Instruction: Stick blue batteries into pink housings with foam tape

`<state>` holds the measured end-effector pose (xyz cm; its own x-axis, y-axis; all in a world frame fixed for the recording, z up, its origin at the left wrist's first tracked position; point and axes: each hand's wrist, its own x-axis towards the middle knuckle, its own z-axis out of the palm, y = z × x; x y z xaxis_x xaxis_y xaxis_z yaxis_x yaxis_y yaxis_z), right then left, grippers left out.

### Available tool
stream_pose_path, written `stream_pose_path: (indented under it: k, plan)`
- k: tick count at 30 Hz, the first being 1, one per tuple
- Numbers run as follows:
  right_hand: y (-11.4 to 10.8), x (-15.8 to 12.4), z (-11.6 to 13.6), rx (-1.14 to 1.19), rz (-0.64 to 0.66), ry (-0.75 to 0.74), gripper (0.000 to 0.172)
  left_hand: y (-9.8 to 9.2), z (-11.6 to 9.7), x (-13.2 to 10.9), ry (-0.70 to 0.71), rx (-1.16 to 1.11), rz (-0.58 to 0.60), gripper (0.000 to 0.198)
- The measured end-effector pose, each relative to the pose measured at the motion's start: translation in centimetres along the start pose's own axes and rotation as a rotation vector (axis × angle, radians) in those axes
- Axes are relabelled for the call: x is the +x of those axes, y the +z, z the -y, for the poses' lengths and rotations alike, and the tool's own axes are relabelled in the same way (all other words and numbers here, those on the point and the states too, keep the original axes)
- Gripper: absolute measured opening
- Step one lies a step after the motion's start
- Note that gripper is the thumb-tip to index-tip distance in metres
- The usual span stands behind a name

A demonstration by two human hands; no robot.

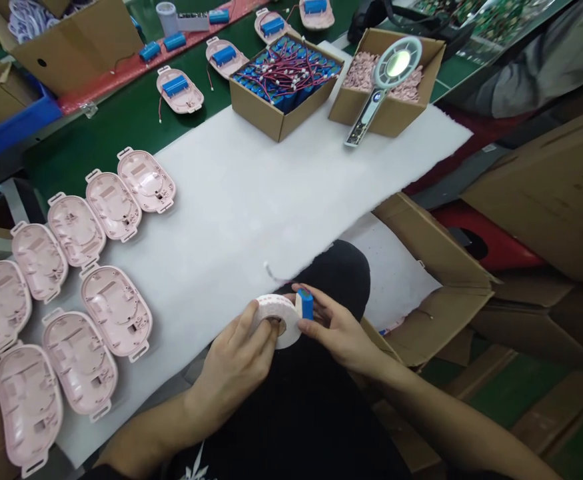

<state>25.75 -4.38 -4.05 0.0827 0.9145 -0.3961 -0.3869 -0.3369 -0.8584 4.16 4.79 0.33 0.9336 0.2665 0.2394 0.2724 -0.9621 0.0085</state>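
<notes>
My left hand (244, 353) is closed around a white roll of tape (290, 331), with fingers in its core. In my right hand (338, 330) a blue battery pack (304, 304) is pinched between thumb and fingers, its pale side against the edge of the roll. A thin lead with a white connector (267, 266) sticks out beyond the roll over the white mat. Both hands are close together above my lap, just off the mat's near edge.
Several pink plastic shells (116, 311) lie on the left of the white mat (221, 200). Behind it stand a box of wired blue batteries (281, 117) and a box of small pink parts (396, 120) with a handheld fan (386, 77) on it. An open carton (431, 287) is at my right.
</notes>
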Motion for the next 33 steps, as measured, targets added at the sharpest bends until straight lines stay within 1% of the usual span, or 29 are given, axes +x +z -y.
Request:
stream_pose_path:
  k: [2, 3, 5, 7, 9, 10, 11, 13, 15, 17, 19, 20, 22, 24, 26, 27, 28, 30, 31, 33]
  plan:
    - [1.2, 0.2, -0.9, 0.195, -0.154, -0.070, 0.066, 0.0, -0.2, 0.5, -0.039, 0.020, -0.032, 0.034]
    - [1.6, 0.3, -1.1, 0.271, -0.207, -0.096, 0.066, 0.0, -0.4, 0.7, -0.055, 0.028, -0.053, 0.034]
    - [2.0, 0.4, -0.7, 0.361, -0.256, -0.132, 0.063, 0.0, -0.9, 1.1, -0.071, 0.020, -0.090, 0.033]
    - [1.3, 0.7, 1.0, 0.378, -0.273, -0.220, 0.057, 0.0, -1.4, 1.3, -0.040, -0.056, -0.143, 0.026]
    - [-0.3, 1.8, 3.9, 0.336, -0.319, -0.381, 0.047, 0.2, -1.3, 1.3, 0.005, -0.163, -0.230, 0.021]
    - [-1.1, 2.9, 5.8, 0.292, -0.340, -0.466, 0.043, 0.4, -0.9, 1.2, -0.009, -0.194, -0.269, 0.022]
    - [-1.8, 4.3, 7.8, 0.230, -0.346, -0.537, 0.041, 0.6, -0.2, 0.9, -0.066, -0.196, -0.305, 0.024]
    - [-2.6, 8.1, 12.2, 0.044, -0.308, -0.626, 0.045, 1.1, 2.0, 0.2, -0.271, -0.141, -0.343, 0.031]
    - [-2.4, 12.8, 16.6, -0.204, -0.241, -0.686, 0.054, 1.7, 4.5, -0.7, -0.442, -0.062, -0.356, 0.034]
    - [-1.3, 17.9, 20.3, -0.448, -0.172, -0.721, 0.062, 2.5, 6.5, -1.8, -0.511, -0.009, -0.364, 0.034]
    - [0.7, 22.8, 22.8, -0.609, -0.082, -0.704, 0.068, 3.3, 7.6, -2.6, -0.552, 0.003, -0.346, 0.035]
    - [2.0, 25.1, 23.6, -0.657, -0.026, -0.676, 0.070, 3.6, 7.7, -2.8, -0.569, -0.008, -0.334, 0.037]
    - [5.3, 28.9, 24.1, -0.744, 0.087, -0.608, 0.070, 4.0, 7.6, -3.1, -0.603, -0.053, -0.331, 0.044]
    - [9.1, 31.9, 23.7, -0.905, 0.194, -0.573, 0.060, 4.1, 7.4, -2.9, -0.634, -0.111, -0.360, 0.048]
    - [13.0, 34.0, 22.8, -1.128, 0.318, -0.594, 0.047, 4.1, 7.5, -2.5, -0.653, -0.167, -0.393, 0.050]
    - [14.9, 34.9, 22.4, -1.239, 0.380, -0.623, 0.043, 4.0, 7.7, -2.3, -0.654, -0.191, -0.405, 0.051]
    - [16.7, 35.6, 21.9, -1.339, 0.436, -0.650, 0.043, 4.0, 7.9, -2.2, -0.644, -0.211, -0.416, 0.052]
    - [19.6, 36.9, 21.1, -1.507, 0.522, -0.675, 0.048, 3.9, 8.4, -2.1, -0.631, -0.241, -0.430, 0.052]
    - [20.8, 37.4, 20.7, -1.584, 0.552, -0.670, 0.051, 3.9, 8.5, -2.2, -0.627, -0.251, -0.441, 0.052]
    - [22.5, 38.1, 20.1, -1.736, 0.596, -0.644, 0.052, 4.1, 8.7, -2.4, -0.613, -0.276, -0.458, 0.052]
